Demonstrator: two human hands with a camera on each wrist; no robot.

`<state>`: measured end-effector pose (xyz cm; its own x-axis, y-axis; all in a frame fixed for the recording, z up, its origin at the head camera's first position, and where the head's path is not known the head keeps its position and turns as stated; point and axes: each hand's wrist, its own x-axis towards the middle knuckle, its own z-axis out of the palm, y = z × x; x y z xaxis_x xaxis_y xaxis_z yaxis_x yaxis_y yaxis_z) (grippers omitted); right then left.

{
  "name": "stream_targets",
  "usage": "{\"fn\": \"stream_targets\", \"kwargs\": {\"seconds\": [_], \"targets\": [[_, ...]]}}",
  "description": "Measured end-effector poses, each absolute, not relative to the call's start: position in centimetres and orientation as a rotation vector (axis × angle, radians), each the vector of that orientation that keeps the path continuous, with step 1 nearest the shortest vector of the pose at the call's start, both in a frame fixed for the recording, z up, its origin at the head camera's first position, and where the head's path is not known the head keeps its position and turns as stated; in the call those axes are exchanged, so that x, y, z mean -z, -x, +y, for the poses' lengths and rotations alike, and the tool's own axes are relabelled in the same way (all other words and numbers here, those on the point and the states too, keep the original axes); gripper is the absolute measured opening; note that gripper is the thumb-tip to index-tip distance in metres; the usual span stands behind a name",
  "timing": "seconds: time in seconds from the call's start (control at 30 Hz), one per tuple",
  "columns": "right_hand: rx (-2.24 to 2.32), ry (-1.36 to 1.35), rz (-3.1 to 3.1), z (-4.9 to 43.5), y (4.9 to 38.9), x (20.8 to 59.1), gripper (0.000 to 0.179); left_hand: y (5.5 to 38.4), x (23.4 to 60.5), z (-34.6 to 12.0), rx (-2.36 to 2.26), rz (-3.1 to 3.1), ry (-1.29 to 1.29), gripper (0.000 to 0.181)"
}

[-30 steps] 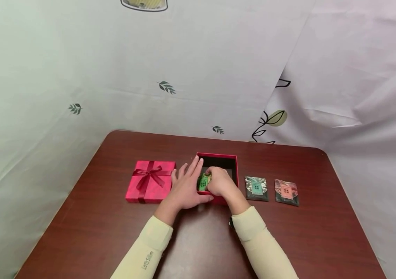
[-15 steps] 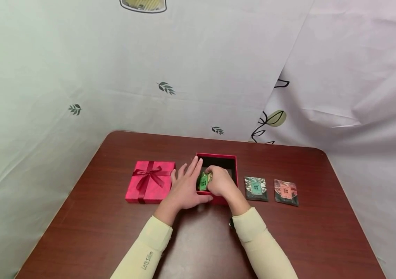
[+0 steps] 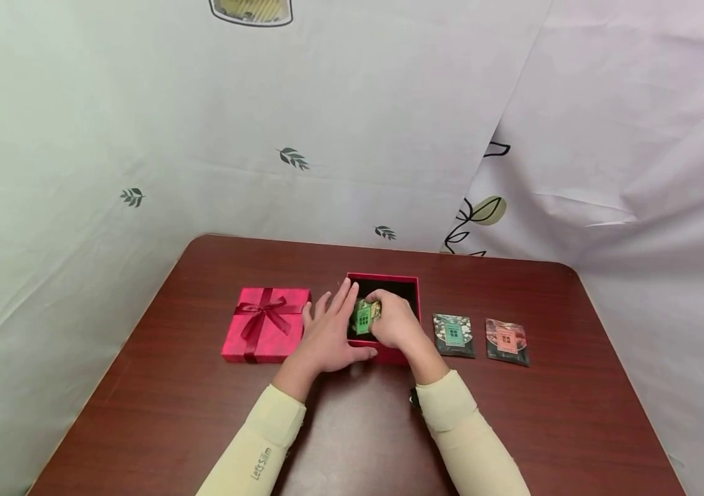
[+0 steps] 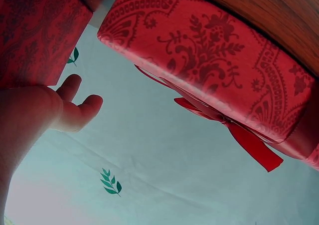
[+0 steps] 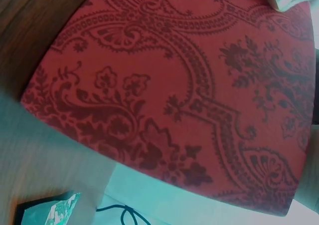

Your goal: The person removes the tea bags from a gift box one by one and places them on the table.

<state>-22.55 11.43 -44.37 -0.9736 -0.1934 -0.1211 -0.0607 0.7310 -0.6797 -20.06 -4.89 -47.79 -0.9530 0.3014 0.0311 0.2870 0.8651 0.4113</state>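
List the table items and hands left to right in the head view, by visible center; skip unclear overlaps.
Bow-topped red lid → left hand → green-labelled packet → right hand → teal-labelled packet → coral-labelled packet. Skipped: open red box, since both hands overlap it.

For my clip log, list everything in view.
Open box: 1, red, centre
Lid with bow: 1, red, left of box
Green packet: 1 seen, green, at box's opening
Teal packet: 1, teal, right of box
Coral packet: 1, coral, far right
Table: 1, reddish brown, beneath
Backdrop: count unclear, pale, behind
Left hand: 1, at box's left edge
Right hand: 1, holding green packet
Sleeves: 2, cream, on forearms
Dark object: 1, black, by right sleeve
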Motion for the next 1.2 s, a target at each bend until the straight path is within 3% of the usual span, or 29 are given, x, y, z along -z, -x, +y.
{"fn": "stream_targets", "kwargs": {"seconds": [1.2], "targets": [[1.267, 0.145, 2.804, 15.8, 21.4, 42.0, 0.046, 20.1, 47.9, -4.9, -0.627, 3.015, -0.456, 0.126]]}}
